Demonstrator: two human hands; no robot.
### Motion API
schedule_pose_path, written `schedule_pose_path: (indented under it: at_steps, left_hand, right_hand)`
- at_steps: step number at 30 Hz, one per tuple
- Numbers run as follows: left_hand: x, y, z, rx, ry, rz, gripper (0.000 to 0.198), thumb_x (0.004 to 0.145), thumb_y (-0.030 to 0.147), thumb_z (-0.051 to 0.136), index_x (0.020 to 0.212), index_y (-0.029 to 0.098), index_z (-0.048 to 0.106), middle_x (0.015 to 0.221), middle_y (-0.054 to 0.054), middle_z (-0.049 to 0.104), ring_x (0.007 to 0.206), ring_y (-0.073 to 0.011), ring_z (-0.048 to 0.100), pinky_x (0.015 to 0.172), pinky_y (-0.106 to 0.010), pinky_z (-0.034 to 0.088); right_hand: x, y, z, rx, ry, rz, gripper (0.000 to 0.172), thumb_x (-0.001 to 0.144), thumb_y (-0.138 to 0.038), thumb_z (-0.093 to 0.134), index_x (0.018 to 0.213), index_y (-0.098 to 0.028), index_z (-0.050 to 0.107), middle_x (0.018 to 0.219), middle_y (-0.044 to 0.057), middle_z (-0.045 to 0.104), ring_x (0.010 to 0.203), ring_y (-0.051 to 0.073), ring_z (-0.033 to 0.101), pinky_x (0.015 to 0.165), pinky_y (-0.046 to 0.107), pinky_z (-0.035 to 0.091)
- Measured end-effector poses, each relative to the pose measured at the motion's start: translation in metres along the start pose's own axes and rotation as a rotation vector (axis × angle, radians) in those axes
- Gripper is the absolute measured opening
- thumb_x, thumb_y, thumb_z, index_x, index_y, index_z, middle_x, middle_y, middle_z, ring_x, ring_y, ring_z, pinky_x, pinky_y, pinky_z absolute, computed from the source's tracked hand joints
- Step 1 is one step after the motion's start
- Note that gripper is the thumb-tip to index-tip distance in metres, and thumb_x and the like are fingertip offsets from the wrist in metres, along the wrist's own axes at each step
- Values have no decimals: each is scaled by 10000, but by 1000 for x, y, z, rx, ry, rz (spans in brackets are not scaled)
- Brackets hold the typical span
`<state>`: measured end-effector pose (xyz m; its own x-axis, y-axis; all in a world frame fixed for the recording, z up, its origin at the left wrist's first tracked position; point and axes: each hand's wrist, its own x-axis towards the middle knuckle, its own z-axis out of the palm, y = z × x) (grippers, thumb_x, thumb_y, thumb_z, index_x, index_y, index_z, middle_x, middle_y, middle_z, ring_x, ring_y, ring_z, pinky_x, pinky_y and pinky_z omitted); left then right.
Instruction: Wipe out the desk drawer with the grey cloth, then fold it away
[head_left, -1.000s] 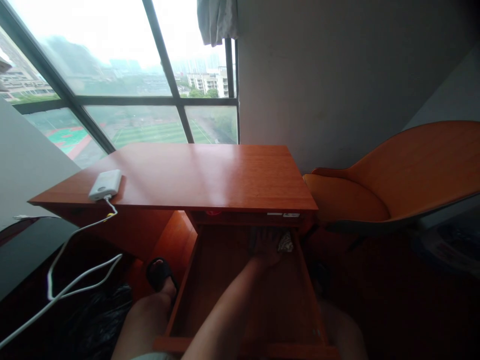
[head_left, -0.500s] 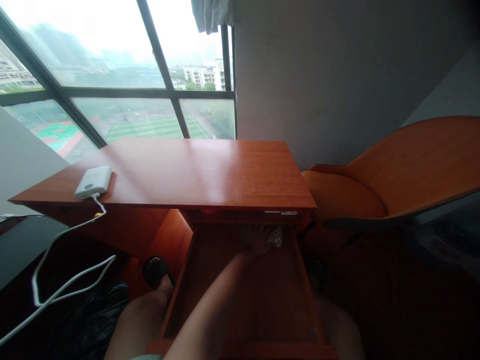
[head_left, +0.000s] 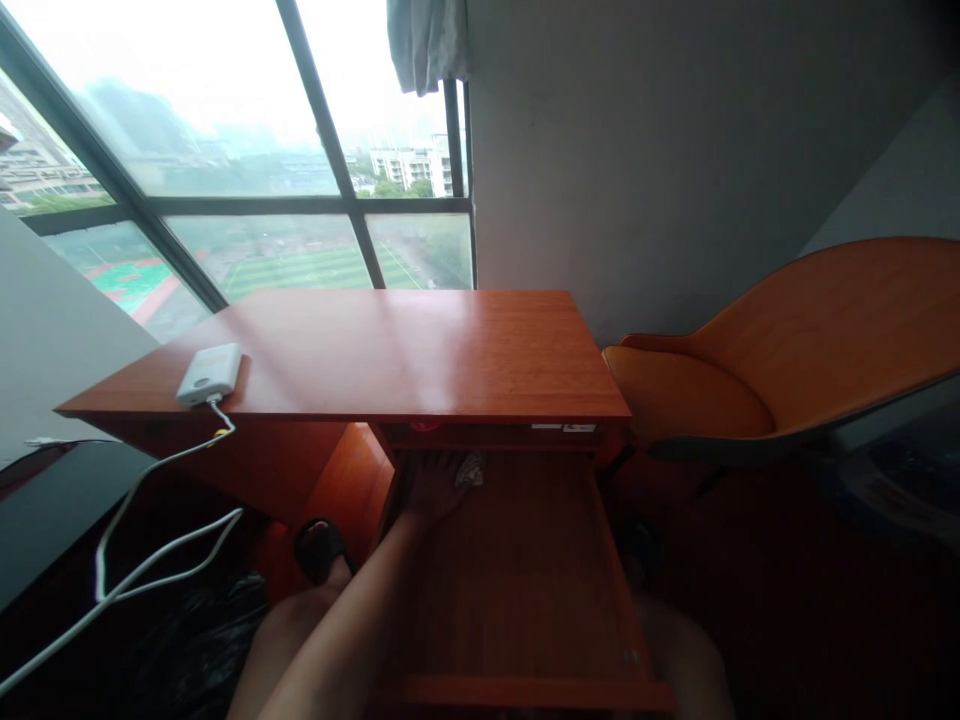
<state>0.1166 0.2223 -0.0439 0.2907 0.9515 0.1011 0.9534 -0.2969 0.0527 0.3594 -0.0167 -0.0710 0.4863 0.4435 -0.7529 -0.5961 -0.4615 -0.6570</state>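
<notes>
Inside the pulled-out wooden drawer (head_left: 525, 580), my left hand (head_left: 435, 488) lies palm down near the back left corner, fingers pointing away from me. A crumpled pale cloth with a dark pattern (head_left: 470, 470) sticks out on its thumb side, pressed against the drawer's bottom. Shadow makes the fingers dim, and the hand covers the rest of the cloth. My right hand is out of view.
Above the drawer is a wooden desk (head_left: 420, 350) carrying a white power bank (head_left: 211, 372) with a white cable (head_left: 142, 475). An orange chair (head_left: 697, 390) stands at the right. A black plastic bag (head_left: 202, 630) lies at lower left.
My left hand and the cloth have slid left across the back of the drawer, from its right side to its left. The view has shifted slightly.
</notes>
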Motion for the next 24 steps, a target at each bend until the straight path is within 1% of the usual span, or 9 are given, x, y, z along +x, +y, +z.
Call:
schedule_pose_path:
  at_steps: [1, 3, 6, 8, 11, 14, 16, 21, 24]
  left_hand:
    - [-2, -1, -1, 6, -14, -1, 672, 809, 448, 527, 1433, 261, 360, 1473, -80, 405, 1333, -365, 308, 1110, -517, 148]
    - [-7, 3, 0, 21, -47, -13, 697, 798, 431, 536, 1444, 263, 337, 1505, -78, 357, 1357, -366, 274, 1110, -523, 142]
    - [-16, 16, 3, 38, -84, -41, 731, 791, 444, 536, 1456, 236, 317, 1519, -112, 327, 1379, -383, 234, 1104, -556, 120]
    - [-22, 27, 5, 39, -98, -28, 751, 791, 460, 529, 1467, 235, 290, 1537, -120, 288, 1401, -386, 189, 1107, -566, 89]
    - [-31, 41, 6, 15, -156, 16, 766, 802, 490, 496, 1484, 256, 238, 1573, -99, 200, 1426, -380, 116, 1113, -576, 43]
    - [-37, 57, 4, -42, -248, 42, 768, 818, 540, 450, 1493, 262, 210, 1588, -85, 142, 1436, -379, 63, 1115, -583, 32]
    - [-39, 69, 4, -90, -277, 71, 778, 819, 562, 439, 1497, 269, 192, 1593, -76, 116, 1439, -378, 38, 1120, -580, 32]
    - [-45, 106, 4, -201, -301, 193, 806, 795, 561, 495, 1494, 328, 168, 1603, -28, 37, 1432, -407, -5, 1118, -605, 15]
    - [-48, 131, 2, -234, -313, 235, 834, 778, 561, 521, 1494, 332, 161, 1604, -22, 10, 1427, -420, -29, 1107, -631, -10]
  right_hand:
    - [11, -14, -6, 6, 26, -2, 274, 842, -391, 589, 1073, -244, 584, 1037, 45, 629, 893, 173, 617, 670, 317, 549]
    - [34, -42, -19, 14, 77, -2, 275, 851, -395, 572, 1045, -200, 584, 925, 29, 636, 736, 129, 610, 577, 274, 534]
    - [62, -72, -33, 15, 147, 26, 133, 786, -395, 605, 859, -284, 602, 690, -30, 601, 496, 145, 550, 344, 236, 396]
    - [73, -81, -40, 15, 186, 50, 95, 735, -394, 623, 733, -304, 593, 599, -36, 568, 424, 162, 511, 305, 235, 328]
    - [81, -84, -47, 25, 226, 72, 104, 651, -371, 666, 650, -304, 587, 591, -22, 579, 461, 192, 552, 338, 284, 376]
    - [86, -82, -50, 43, 253, 84, 117, 581, -346, 696, 613, -308, 589, 623, -7, 605, 556, 233, 610, 388, 340, 430]
    - [90, -82, -50, 56, 264, 95, 130, 551, -328, 708, 593, -312, 585, 627, -1, 607, 593, 250, 625, 397, 354, 439]
    - [100, -86, -43, 89, 264, 114, 136, 544, -303, 696, 596, -347, 578, 633, -5, 604, 624, 266, 634, 381, 355, 442]
    - [104, -92, -41, 113, 241, 107, 143, 569, -296, 695, 632, -368, 589, 631, -11, 595, 620, 262, 632, 373, 347, 437]
